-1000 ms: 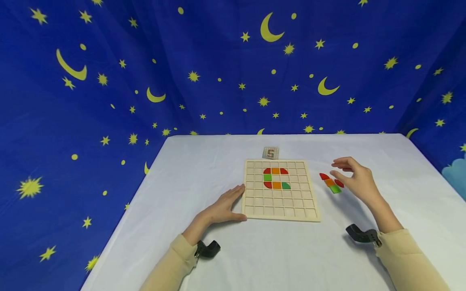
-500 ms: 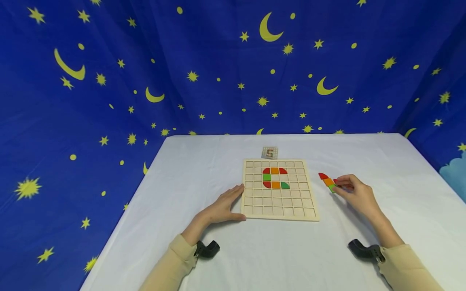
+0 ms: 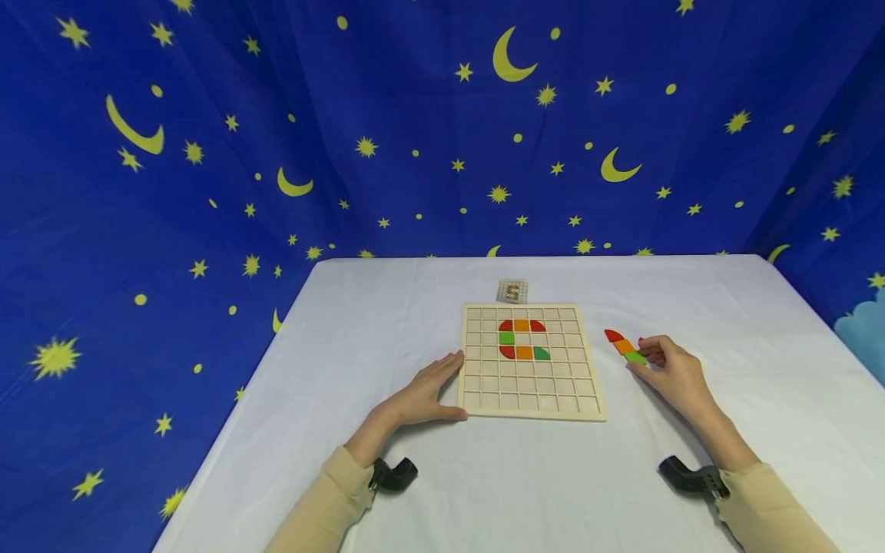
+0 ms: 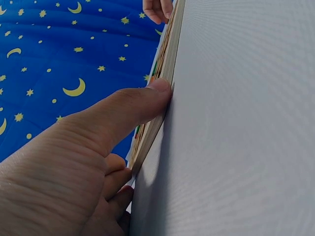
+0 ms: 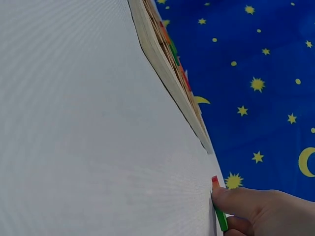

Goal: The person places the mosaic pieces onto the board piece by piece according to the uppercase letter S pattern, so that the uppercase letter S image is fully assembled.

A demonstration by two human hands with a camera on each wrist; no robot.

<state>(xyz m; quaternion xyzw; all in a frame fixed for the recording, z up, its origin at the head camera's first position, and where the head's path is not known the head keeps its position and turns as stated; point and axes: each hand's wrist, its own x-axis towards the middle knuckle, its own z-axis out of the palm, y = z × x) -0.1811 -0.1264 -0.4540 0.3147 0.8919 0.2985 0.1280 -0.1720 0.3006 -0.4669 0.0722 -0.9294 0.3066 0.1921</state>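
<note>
My left hand (image 3: 425,395) steadies the pale wooden grid board (image 3: 484,384), with its fingers along the left edge and thumb at the near left corner. Red, orange and green tiles form a curved shape on the board. Right of it, my right hand (image 3: 677,376) pinches a light green tile (image 3: 634,357), thumb on the near side and fingertips on the far side. An orange tile (image 3: 624,347) and a red tile (image 3: 612,336) lie in line with it. Another red tile (image 3: 641,339) is mostly hidden behind the fingers. The right wrist view shows the green tile (image 5: 220,219) under the thumb.
A small card (image 3: 512,291) with an S-shaped pattern lies just behind the board on the white-covered table (image 3: 387,307). A blue curtain (image 3: 415,92) with yellow moons and stars hangs behind and to the sides.
My right hand has come down and toward me from above the loose tiles, closing thumb and fingers at the green tile. The rounded red tile shifted slightly. My left hand stays on the board.
</note>
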